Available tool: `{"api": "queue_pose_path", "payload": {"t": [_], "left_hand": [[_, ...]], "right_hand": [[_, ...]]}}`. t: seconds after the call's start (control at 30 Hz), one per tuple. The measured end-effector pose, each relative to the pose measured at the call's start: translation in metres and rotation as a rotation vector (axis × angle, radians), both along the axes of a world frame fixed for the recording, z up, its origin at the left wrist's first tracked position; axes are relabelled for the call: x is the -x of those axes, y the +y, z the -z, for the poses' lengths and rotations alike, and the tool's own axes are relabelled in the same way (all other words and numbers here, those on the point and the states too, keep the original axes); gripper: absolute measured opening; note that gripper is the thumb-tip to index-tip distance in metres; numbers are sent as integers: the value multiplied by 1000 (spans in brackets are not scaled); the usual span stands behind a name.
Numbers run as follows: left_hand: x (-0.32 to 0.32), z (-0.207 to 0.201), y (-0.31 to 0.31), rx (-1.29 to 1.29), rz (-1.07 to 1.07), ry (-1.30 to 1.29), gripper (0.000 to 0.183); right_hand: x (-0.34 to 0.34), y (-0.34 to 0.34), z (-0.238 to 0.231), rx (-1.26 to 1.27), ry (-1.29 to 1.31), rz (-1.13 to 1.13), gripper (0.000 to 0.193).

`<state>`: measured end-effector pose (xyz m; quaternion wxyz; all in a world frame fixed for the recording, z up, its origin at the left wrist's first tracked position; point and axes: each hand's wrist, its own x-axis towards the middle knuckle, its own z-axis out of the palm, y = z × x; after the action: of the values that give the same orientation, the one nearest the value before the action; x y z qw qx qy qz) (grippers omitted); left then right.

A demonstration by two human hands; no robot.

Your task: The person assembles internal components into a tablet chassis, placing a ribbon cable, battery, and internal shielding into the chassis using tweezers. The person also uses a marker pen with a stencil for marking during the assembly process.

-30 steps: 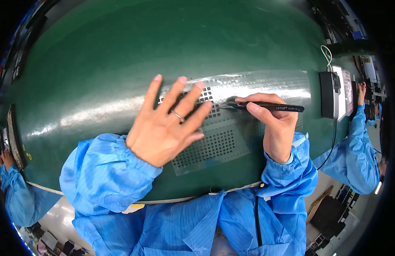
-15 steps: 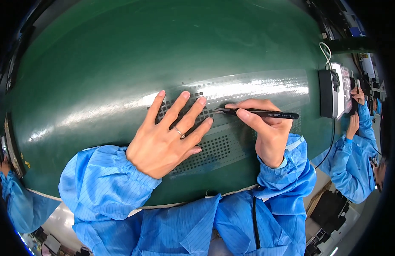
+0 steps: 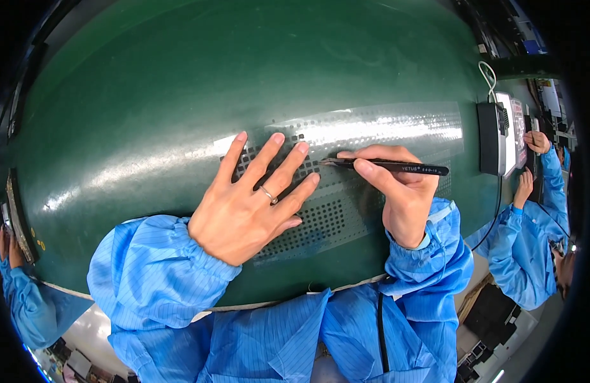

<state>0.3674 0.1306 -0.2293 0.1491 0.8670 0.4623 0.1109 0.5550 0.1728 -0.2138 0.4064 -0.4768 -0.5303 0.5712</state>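
Note:
My left hand (image 3: pixel 247 201) lies flat with its fingers spread, pressing on a clear plastic sheet (image 3: pixel 429 121). Rows of small black square pieces (image 3: pixel 245 163) show between those fingers. Held like a pen in my right hand (image 3: pixel 403 198) is a pair of black tweezers (image 3: pixel 403 167). Its fine tips come down at the right edge of the black squares, close to my left index fingertip. Whether a piece sits between the tips is too small to tell. Nearer to me, a second clear sheet (image 3: pixel 359 233) carries another block of black dots (image 3: pixel 317 223), partly beneath my left hand.
The sheets lie on a green work mat (image 3: pixel 180 83). At the right stands a black and white box-shaped device (image 3: pixel 493 137) with cables. Beyond it, a co-worker in a blue smock (image 3: pixel 521 255) works with both hands. Another person's blue sleeve (image 3: pixel 30 300) shows at the far left.
My hands and the tweezers have barely shifted, and the tips stay at the same spot. The co-worker's hands at the right and the person's hands at the left have moved slightly.

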Motion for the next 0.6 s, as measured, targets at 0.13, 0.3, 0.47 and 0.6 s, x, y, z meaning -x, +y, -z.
{"api": "queue_pose_path", "payload": {"t": [0.13,0.3,0.47,0.6], "left_hand": [[-1,2,0,-10,4,2,61],[-3,2,0,-20,4,21,61],[-2,5,1,-51,12,27,60],[7,5,-1,-88,20,25,57]], "right_hand": [[0,0,3,-27,-15,1,11],[-1,0,4,-32,4,4,11],[-1,2,5,-48,5,17,10],[2,6,-2,15,163,38,9]]}}
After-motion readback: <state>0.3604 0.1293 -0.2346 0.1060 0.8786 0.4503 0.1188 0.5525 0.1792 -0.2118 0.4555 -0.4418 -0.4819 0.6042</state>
